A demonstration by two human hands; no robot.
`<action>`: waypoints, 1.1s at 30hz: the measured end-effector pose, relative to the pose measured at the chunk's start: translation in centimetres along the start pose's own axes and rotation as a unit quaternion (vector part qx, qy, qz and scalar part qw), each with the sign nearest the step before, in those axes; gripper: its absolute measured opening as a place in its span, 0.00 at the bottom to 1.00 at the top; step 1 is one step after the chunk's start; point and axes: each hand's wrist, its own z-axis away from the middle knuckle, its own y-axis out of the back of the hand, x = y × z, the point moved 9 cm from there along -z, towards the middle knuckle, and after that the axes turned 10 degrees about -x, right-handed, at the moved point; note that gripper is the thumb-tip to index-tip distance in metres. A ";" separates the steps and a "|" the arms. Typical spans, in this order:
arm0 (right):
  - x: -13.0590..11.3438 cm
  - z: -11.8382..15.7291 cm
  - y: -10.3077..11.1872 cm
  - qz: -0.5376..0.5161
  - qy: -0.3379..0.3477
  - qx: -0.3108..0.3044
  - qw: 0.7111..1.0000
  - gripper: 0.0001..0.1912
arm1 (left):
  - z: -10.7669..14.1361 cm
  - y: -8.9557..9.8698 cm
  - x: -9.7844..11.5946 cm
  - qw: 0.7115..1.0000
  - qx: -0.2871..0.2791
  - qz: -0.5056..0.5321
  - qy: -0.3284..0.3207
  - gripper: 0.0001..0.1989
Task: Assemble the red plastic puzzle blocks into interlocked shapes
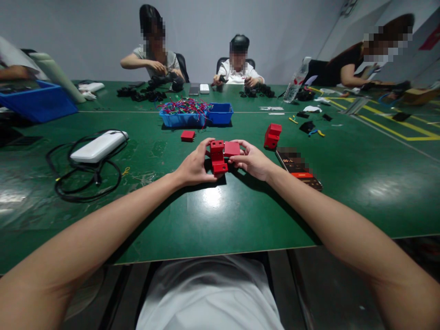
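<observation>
Just above the green table [206, 215], my left hand [195, 166] grips a red stepped block [217, 158] with round holes, thumb below and fingers above. My right hand [252, 160] pinches a flat red block [232, 149] at the stepped block's right side; whether the two are joined is too small to tell. Another small red block [187, 136] lies beyond my left hand. A red notched block [272, 136] stands beyond my right hand, near a lit phone [299, 168].
A white power bank [99, 146] with coiled black cable lies left. Farther back are a blue bin of coloured wires [184, 120], a smaller blue bin [220, 113], a plastic bottle [297, 81] and small pliers. Several people sit around the far side.
</observation>
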 end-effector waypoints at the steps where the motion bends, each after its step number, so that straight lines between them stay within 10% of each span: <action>1: 0.1 0.0 0.1 -0.002 0.000 0.002 1.000 0.28 | 0.0 0.0 0.0 1.000 0.000 0.000 0.001 0.50; 11: 0.4 -0.2 0.3 0.008 -0.007 0.004 1.000 0.15 | -0.1 -0.1 0.2 1.000 0.004 -0.007 0.002 0.49; 33: 1.0 -0.4 0.4 0.016 -0.005 -0.005 1.000 0.18 | 0.0 -0.1 0.1 1.000 -0.006 0.004 0.012 0.49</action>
